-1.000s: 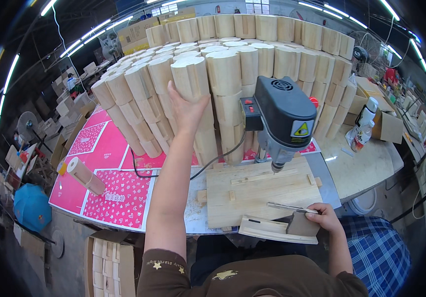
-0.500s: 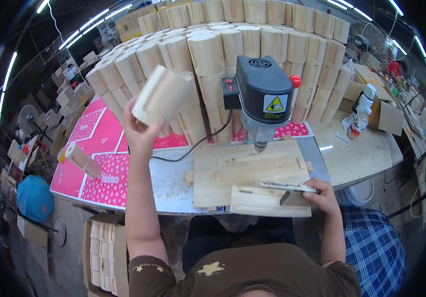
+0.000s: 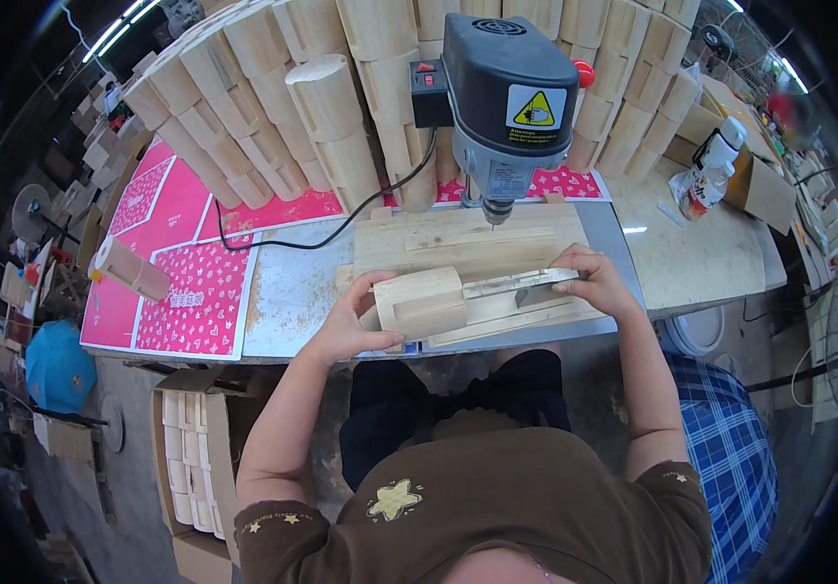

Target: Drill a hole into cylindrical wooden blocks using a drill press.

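Note:
My left hand (image 3: 353, 319) is closed round a pale wooden cylinder (image 3: 423, 304) with a raised strip along its side. The cylinder lies on its side above the front of a wooden board (image 3: 409, 243), its right end meeting a narrow strip with a metallic edge (image 3: 506, 283). My right hand (image 3: 594, 279) pinches the far end of that strip, which has a dark flat plate on its underside; its exact kind is unclear. Just beyond both hands stands a bench drill press (image 3: 506, 88), its chuck (image 3: 498, 209) over the board.
Tall stacks of wooden cylinders (image 3: 326, 122) rise behind the drill. One cylinder (image 3: 133, 270) stands apart on the pink sheet (image 3: 200, 321), near a black cable (image 3: 316, 245). Bottles (image 3: 714, 165) are at the right. A carton (image 3: 170, 487) of wooden pieces sits below the table's left side.
My left hand has brought the cylinder down from the upper left to the strip's left end. The right hand still holds the strip. The head view has shifted.

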### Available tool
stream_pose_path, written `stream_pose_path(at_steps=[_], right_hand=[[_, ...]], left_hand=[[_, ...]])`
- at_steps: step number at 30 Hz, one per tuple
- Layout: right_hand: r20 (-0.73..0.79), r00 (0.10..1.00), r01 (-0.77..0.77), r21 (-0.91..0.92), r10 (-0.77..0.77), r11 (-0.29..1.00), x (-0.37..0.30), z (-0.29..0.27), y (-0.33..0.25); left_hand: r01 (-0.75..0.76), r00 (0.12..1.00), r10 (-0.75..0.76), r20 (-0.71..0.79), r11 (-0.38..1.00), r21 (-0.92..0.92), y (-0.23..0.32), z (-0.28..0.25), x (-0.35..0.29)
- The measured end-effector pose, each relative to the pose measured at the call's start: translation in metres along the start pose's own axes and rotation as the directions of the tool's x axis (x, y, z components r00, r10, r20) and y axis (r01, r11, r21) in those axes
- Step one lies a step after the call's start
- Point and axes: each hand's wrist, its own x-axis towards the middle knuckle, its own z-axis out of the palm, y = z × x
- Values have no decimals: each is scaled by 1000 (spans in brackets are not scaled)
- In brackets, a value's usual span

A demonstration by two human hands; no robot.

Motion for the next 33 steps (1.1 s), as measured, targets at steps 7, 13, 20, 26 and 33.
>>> stream_pose_path(at_steps=[7,13,20,26,33], right_hand=[[-50,998,40,-30,-42,999,-9,-3,-3],[-61,993,99,-91,-105,991,-10,-5,-4],[-55,998,39,-28,-41,999,-9,-5,-2],[-76,997,2,-9,-3,1000,-7,-5,1],[-71,997,42,-13,-43,999,11,16,0]], left_hand=[[70,996,-68,-50,997,45,8,16,0],[149,985,-152,80,988,46,3,3,11],[59,998,-57,25,995,-85,10,16,19],[-51,977,15,-214,985,-164,-9,35,15],[-66,953,82,-293,996,66,-13,78,10]])
